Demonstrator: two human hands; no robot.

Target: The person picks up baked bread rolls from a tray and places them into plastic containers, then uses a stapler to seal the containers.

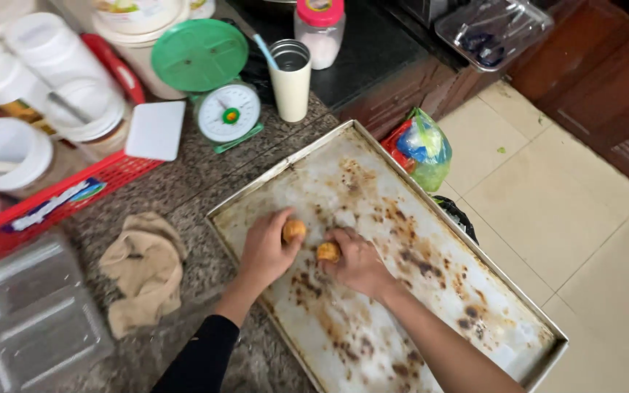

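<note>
The left hand [267, 247] and right hand [357, 260] rest on a large, stained metal baking tray [518, 320] set on the speckled stone counter [205, 269], each closed around 1 small golden-brown pastry ball: the left pastry ball [294, 230] at its fingertips, the right pastry ball [327, 252] just beside it, the 2 nearly touching. They look light, soft and easily dented, best held gently around the sides. A crumpled tan cloth [142, 268] lies left of the tray.
</note>
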